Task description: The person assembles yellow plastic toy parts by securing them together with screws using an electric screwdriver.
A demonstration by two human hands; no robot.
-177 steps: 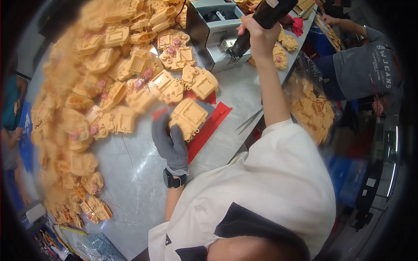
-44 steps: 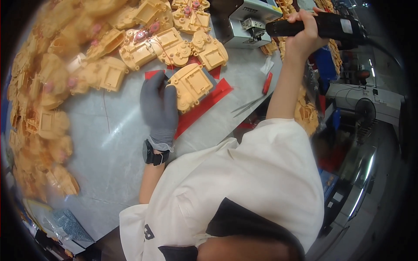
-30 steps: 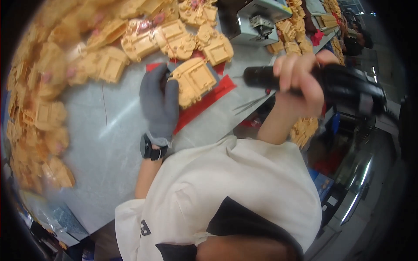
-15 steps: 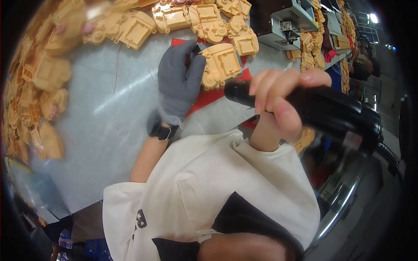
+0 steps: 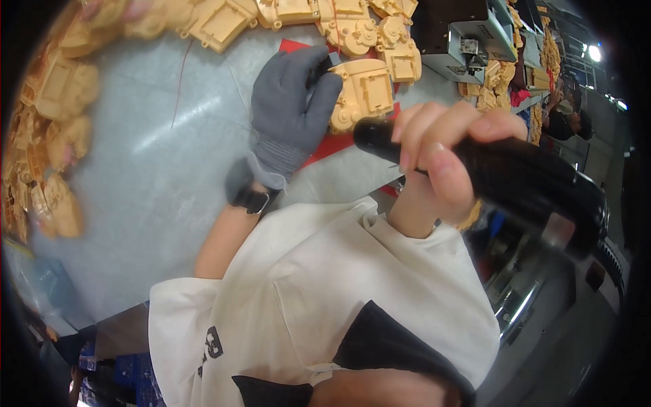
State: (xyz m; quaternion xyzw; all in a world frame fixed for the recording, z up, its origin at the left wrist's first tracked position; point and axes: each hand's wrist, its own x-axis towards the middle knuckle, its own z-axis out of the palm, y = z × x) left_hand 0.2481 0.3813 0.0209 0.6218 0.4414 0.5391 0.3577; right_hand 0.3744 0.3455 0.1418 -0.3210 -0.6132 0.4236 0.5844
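My left hand, in a grey knit glove, curls its thumb and fingers against the left edge of a yellow plastic housing. The housing has a rectangular recess and round bosses, and it lies on a red sheet on the table. My bare right hand wraps round a thick black corded electric screwdriver, held nearly level. The screwdriver's narrow nose points left and overlaps the housing's lower edge in the picture; whether they touch I cannot tell. The tips of my left fingers are partly hidden.
Several more yellow housings line the back and left of the grey table, some with thin red wires. A metal-and-dark box machine stands at the back right. The screwdriver's coiled cord runs off to the right. Another person is far right.
The view has shifted slightly, so the table and housings sit a little differently. Both hands keep their grips, and the screwdriver's nose now overlaps the housing's lower edge more.
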